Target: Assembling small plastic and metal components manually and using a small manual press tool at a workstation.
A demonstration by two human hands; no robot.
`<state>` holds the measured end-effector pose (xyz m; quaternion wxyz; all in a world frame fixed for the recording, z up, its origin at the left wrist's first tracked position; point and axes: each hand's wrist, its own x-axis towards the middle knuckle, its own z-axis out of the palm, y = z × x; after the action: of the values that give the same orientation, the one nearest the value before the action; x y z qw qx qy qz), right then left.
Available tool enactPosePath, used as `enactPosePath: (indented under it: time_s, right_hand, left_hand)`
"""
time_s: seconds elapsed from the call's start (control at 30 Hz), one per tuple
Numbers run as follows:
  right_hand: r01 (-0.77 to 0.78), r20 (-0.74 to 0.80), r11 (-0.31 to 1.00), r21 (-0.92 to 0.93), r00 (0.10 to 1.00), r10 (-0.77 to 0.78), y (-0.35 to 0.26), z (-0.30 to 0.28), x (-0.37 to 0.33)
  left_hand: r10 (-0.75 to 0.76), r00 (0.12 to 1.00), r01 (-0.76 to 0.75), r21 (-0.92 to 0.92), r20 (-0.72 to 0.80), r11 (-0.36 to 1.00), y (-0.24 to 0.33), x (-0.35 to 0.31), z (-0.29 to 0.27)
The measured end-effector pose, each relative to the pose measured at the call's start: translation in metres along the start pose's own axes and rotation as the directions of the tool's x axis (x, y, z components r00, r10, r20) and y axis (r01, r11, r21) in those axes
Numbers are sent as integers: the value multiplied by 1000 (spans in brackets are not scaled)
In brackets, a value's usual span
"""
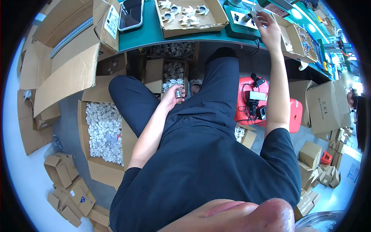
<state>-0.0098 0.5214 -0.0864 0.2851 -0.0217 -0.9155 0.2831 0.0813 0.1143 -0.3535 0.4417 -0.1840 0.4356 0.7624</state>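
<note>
Over my lap, my left hand (172,97) is curled around a few small metal cylindrical parts (178,94), whose ends show at the fingers. My right hand (269,30) reaches forward to a green bench fixture (242,30) with a pale top plate. Its fingers are pinched together beside a small dark cylindrical piece on that plate; what they hold is too small to tell. Left of the fixture, a shallow cardboard tray (214,28) holds several white fan wheels (188,19), some with dark hubs.
A phone (131,14) lies on the green bench (148,41) beside an open carton (65,73). To the right stands a box of small parts (303,41). Below are cartons full of white pieces (103,133) and a red stool (247,87) carrying cables and devices. More cartons (328,106) stand at right.
</note>
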Motion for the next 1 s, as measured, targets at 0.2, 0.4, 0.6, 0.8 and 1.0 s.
enactPosePath:
  time_s: [0.2,0.4,0.6,0.8,1.0]
  right_hand:
    - [100,-50,995,-18,994,-101,2,8,-1]
    - [295,-48,937,-189,950,-309,-8,9,-3]
    - [457,-50,819,-346,863,-502,-5,8,2]
    - [502,-20,769,-396,832,-554,-24,13,-3]
    - [240,-344,968,-73,905,-250,11,9,-6]
  left_hand:
    - [14,1000,-14,-28,2,1000,4,-5,2]
    - [19,999,-20,-21,-33,1000,6,-6,7]
    - [-13,1000,14,42,-21,999,12,0,11]
    - [-13,1000,13,14,-17,1000,10,8,13]
    - [-4,998,3,-15,-61,1000,7,6,8]
